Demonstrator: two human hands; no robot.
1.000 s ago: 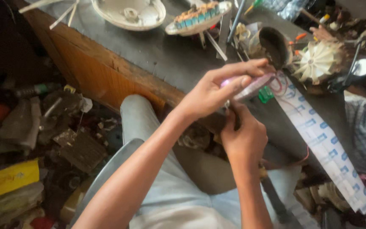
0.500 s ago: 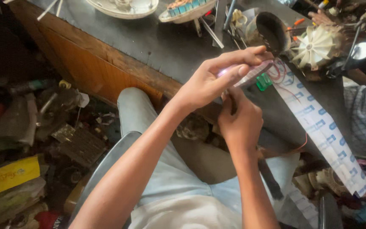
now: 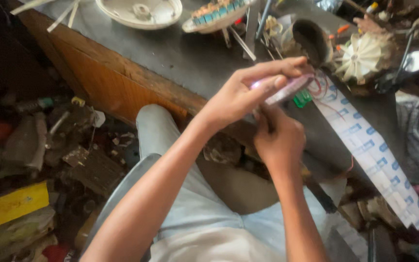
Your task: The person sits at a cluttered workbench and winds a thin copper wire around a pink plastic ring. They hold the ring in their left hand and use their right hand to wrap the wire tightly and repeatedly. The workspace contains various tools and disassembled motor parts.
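My left hand [image 3: 248, 94] grips a small flat pinkish part [image 3: 289, 89] with thin red wires and a green piece [image 3: 302, 99] hanging from it, held over the dark workbench [image 3: 180, 53]. Just below it, my right hand [image 3: 278, 140] is closed around a thin dark tool [image 3: 266, 118] whose tip points up at the underside of the part. A long white strip with blue printed marks [image 3: 369, 150] runs from under the part toward the lower right.
On the bench lie a white round dish [image 3: 139, 10], a wound coil ring [image 3: 217, 14], a dark cup [image 3: 311, 39] and a white fan impeller [image 3: 362, 56]. Scrap parts and a yellow box [image 3: 10, 206] litter the floor at left. My knees sit below the bench edge.
The view has shifted slightly. Both hands stay together at the part, with the right hand's tool still worked against its underside.
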